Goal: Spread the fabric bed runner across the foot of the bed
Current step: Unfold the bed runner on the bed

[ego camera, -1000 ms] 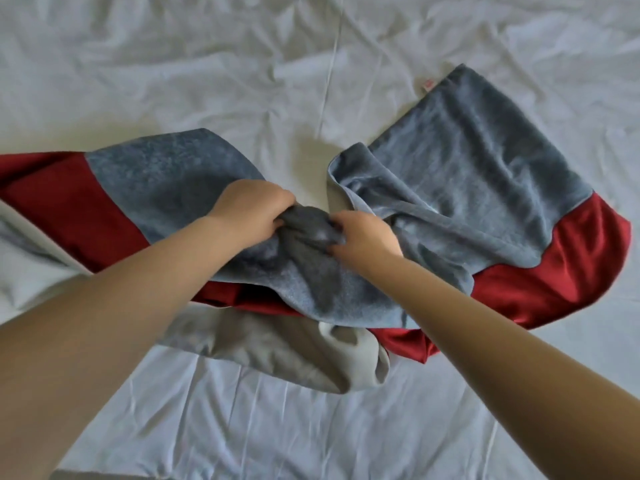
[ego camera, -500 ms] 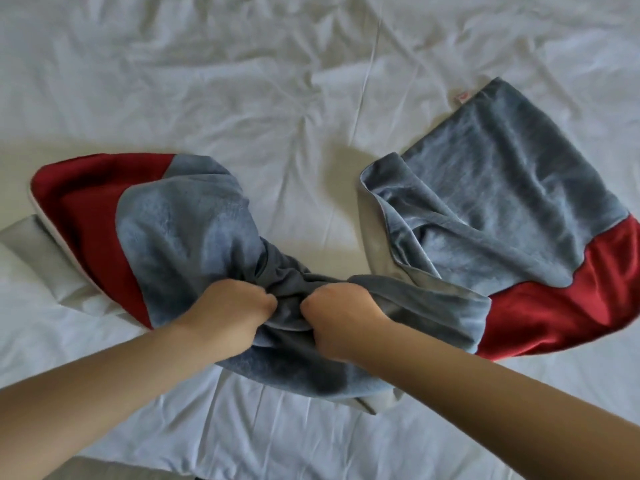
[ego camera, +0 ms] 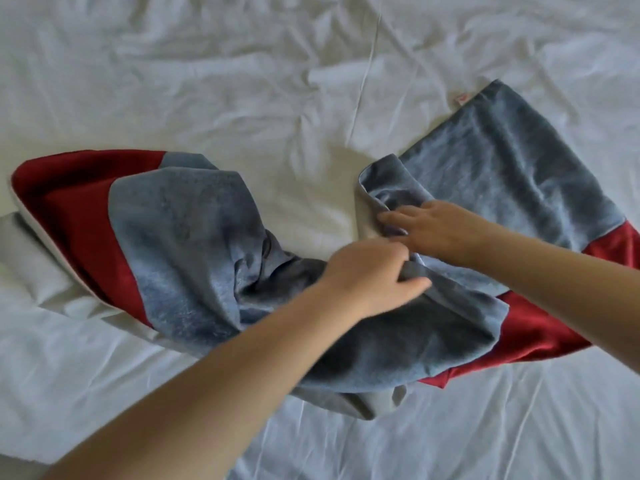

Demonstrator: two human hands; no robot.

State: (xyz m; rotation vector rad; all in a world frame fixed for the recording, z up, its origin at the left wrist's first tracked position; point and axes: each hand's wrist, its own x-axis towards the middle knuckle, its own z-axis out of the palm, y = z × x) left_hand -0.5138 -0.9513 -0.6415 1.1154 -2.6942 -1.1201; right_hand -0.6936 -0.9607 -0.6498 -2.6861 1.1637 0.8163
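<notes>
The bed runner (ego camera: 180,244) is grey-blue velvet with dark red bands and a pale grey lining. It lies twisted and bunched across the white bed (ego camera: 242,91), its right part flatter and reaching toward the upper right. My left hand (ego camera: 367,275) grips a bunched grey fold at the runner's middle. My right hand (ego camera: 433,230) lies just beyond it on the folded-over grey edge, fingers stretched leftward and touching the fabric.
Wrinkled white sheet surrounds the runner on all sides. A small pink-and-white label (ego camera: 460,98) sticks out at the runner's far right corner. A strip of darker floor or bed edge (ego camera: 20,467) shows at the bottom left.
Both hands were gripping the bunched middle side by side. The right hand has since let go and moved up and right onto the folded edge. The left hand shifted right, still holding the fold.
</notes>
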